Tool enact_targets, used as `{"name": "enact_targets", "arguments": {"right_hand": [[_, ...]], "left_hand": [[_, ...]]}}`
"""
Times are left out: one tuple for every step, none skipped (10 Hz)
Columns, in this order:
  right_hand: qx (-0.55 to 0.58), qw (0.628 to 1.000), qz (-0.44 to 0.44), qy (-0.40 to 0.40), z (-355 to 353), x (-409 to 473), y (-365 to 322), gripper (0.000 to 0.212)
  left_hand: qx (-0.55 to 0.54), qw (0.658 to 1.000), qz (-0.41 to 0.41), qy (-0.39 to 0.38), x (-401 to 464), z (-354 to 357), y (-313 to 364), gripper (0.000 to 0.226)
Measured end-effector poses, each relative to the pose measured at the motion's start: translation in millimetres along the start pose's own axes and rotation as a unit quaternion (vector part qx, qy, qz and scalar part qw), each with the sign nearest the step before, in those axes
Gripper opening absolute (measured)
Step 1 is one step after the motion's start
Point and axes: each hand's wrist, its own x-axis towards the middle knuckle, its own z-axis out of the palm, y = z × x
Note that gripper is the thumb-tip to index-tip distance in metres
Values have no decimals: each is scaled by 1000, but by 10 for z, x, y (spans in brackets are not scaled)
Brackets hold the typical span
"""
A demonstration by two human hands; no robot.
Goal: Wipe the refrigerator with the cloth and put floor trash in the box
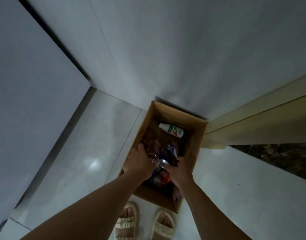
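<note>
An open cardboard box (199, 141) stands on the pale tiled floor against a white wall. Inside it lie a white bottle with green and red print (171, 129) at the far end and crumpled wrappers, purple and red (167, 151), nearer me. Both my hands are down inside the box over the wrappers. My left hand (139, 160) grips clear crinkled plastic. My right hand (179, 168) holds a dark purple wrapper with a shiny silver piece beside it. No cloth is in view.
A tall white panel (27, 101), perhaps the refrigerator's side, rises on the left. A beige door frame (252, 125) and a dark marble threshold (278, 158) lie to the right. My feet in beige sandals (145, 222) stand just before the box.
</note>
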Motion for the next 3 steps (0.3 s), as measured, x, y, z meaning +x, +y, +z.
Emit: {"name": "enact_targets", "arguments": {"right_hand": [[8,1000,-3,-4,-195,-460,-231,67],[8,1000,-18,11,-350,-957,-439,58],[4,999,-22,36,-449,-1502,-574,58]], "left_hand": [[1,1000,25,-8,-403,-403,77,65],[-4,999,53,-12,-822,-804,117,66],[-6,998,62,-9,-1223,-1139,120,72]]}}
